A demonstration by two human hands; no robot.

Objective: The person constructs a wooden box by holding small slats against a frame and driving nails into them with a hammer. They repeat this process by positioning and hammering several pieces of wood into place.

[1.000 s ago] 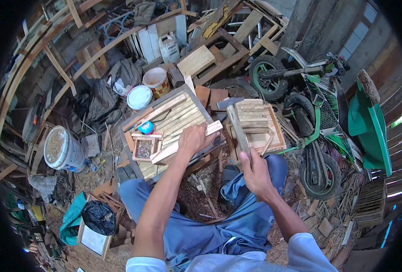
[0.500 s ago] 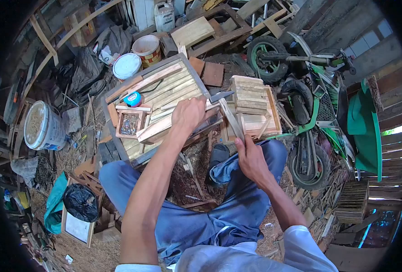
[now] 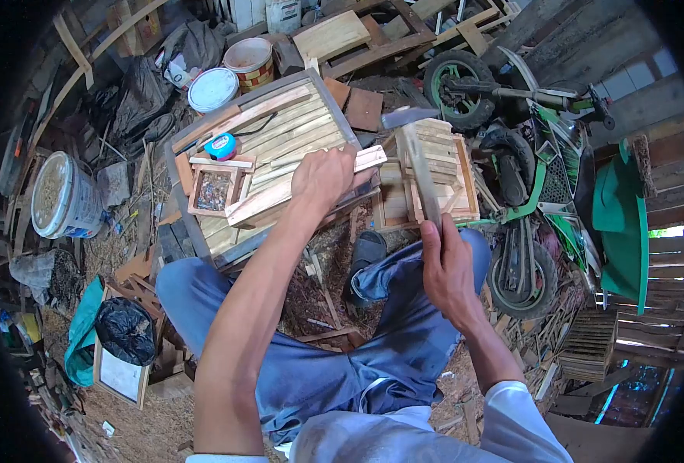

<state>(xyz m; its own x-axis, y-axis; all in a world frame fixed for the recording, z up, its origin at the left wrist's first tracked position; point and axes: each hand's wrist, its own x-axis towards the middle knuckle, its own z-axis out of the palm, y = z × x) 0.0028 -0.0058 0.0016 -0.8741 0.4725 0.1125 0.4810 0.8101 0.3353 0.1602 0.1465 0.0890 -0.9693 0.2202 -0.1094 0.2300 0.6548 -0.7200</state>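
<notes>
My right hand [image 3: 448,270] is closed round the handle of a hammer [image 3: 421,171]. The hammer's metal head is up and to the right, apart from the wood. My left hand [image 3: 323,179] grips a pale wooden piece [image 3: 263,204], pressing it on a slatted wooden panel [image 3: 298,139] in a dark frame. The piece's right end sticks out past my fingers. Left of it, a small wooden box [image 3: 213,190] holds what look like nails. A blue tape measure [image 3: 221,146] rests just behind the box.
Slatted wooden boxes [image 3: 434,166] stand right of the panel. A small green motorbike [image 3: 539,185] is beyond them. Buckets [image 3: 212,90] stand at the back left, and another bucket [image 3: 68,197] at far left. Wood scraps and shavings cover the ground. A sandal [image 3: 368,255] is between my legs.
The hammer has swung up and to the right, away from the end of the wooden piece. My left hand still holds the piece. The view has shifted slightly.
</notes>
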